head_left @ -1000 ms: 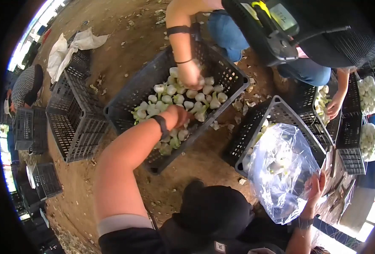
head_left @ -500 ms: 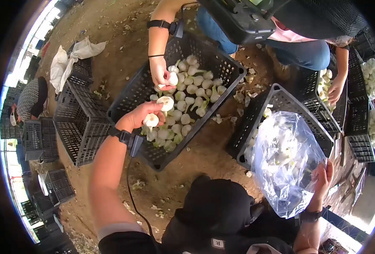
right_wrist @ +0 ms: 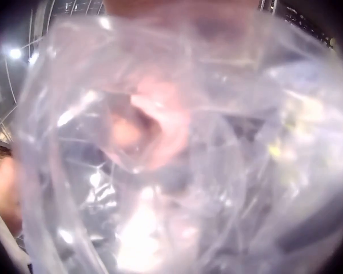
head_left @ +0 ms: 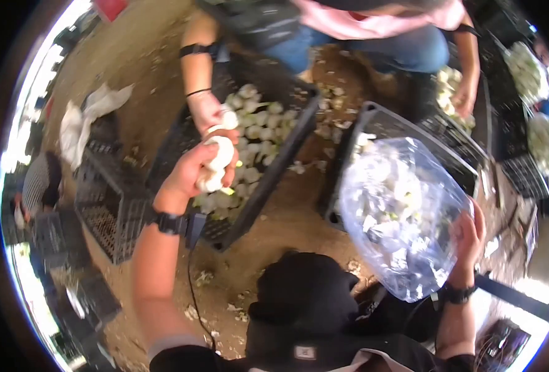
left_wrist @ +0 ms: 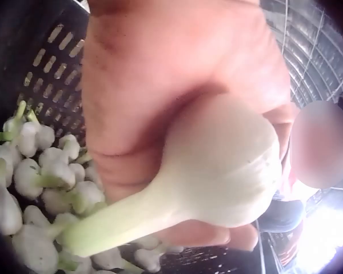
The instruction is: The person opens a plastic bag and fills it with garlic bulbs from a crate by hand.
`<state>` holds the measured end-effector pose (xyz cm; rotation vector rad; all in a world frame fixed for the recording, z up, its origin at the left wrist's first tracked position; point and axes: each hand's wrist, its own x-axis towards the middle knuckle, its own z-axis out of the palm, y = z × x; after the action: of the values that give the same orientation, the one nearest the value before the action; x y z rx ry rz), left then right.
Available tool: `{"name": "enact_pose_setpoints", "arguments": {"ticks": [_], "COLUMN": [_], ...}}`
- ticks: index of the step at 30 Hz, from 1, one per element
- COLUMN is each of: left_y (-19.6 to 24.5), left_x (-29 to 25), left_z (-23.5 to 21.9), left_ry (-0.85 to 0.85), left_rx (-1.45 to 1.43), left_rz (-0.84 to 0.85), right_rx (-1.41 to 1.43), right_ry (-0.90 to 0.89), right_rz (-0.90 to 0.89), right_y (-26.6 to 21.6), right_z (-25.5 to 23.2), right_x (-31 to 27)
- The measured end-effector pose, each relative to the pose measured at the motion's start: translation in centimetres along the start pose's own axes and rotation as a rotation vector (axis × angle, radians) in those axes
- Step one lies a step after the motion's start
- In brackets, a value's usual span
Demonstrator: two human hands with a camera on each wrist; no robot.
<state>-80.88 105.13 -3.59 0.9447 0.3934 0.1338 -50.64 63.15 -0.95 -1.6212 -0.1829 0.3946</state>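
Left hand [head_left: 191, 170] raised with fingers curled closed; right hand [head_left: 468, 239] pinches, arm bent.

Two white garlic bulbs [head_left: 215, 162] are gripped in one hand. One clear plastic bag [head_left: 398, 217] of bulbs is seen. Four black slatted plastic crates [head_left: 287, 146] can be counted nearby; the loose bulbs are too many to count.

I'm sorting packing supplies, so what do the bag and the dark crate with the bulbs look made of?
Bag: thin clear plastic film, likely; glossy, crinkled, see-through. Crate: probably moulded plastic; dark grey, matte, with a regular lattice of holes.
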Motion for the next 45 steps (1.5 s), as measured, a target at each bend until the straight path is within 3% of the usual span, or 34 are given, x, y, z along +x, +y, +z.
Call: {"name": "enact_pose_setpoints", "arguments": {"ticks": [2,5,7,11,14,17,21,24,25,29,32,35,38,41,42,45], "left_y": [0.9,2.1,2.3,-2.7,-9.7,-12.6,-11.1,-13.6,-12.2,-13.1,-11.8,-9.2,-6.6,-4.1,-3.2,-0.8], "left_x": [2.0,4.7,6.3,10.6,15.3,19.6,18.7,18.0,16.2,13.1,13.6,14.2,13.8,12.9,12.5,12.2], "left_z": [5.1,14.6,20.2,26.9,27.5,25.9,23.4,19.7,21.4,19.7,21.6,23.1,23.4,26.6,27.6,29.4], "left_ry": [-0.129,-0.240,-0.362,-0.731,-0.602,-0.233,-0.353,-0.510,-0.595,-1.274,-1.474,-1.449,-1.315,-1.107,-1.046,-0.816], "left_rx": [0.020,0.160,0.242,0.522,0.740,0.825,1.245,1.647,1.617,1.790,1.844,1.917,1.881,1.621,1.546,1.338], "left_rz": [0.047,-0.019,-0.173,-0.452,-0.791,-0.591,-0.054,0.255,-0.112,-0.382,-0.548,-0.550,-0.308,-0.205,-0.070,-0.070], "right_rx": [-0.003,0.011,0.025,0.043,0.059,0.070,0.019,0.112,0.130,0.104,0.156,0.221,0.248,0.256,0.267,0.278], "right_ry": [-0.018,-0.077,-0.109,-0.127,-0.141,-0.169,-0.186,-0.210,-0.221,-0.240,-0.144,-0.167,-0.168,-0.174,-0.187,-0.201], "right_rz": [0.022,-0.073,-0.122,-0.173,-0.204,-0.186,-0.115,-0.098,-0.081,-0.020,-0.049,-0.034,-0.037,-0.031,-0.022,-0.027], "right_y": [-0.8,-1.8,-2.9,-4.9,-5.3,-5.6,-5.9,-5.6,-5.2,-6.5,-5.7,-6.1,-5.9,-5.6,-5.4,-4.9], "right_z": [-0.1,0.4,0.8,1.3,1.1,0.7,-0.2,-0.4,-0.4,-1.3,-2.1,-3.2,-3.6,-4.1,-4.6,-5.8], "right_x": [-0.1,-0.6,-1.0,-2.3,-2.9,-3.4,-3.4,-3.4,-3.2,-3.1,-2.5,-2.0,-1.4,-0.8,-0.7,0.2]}}
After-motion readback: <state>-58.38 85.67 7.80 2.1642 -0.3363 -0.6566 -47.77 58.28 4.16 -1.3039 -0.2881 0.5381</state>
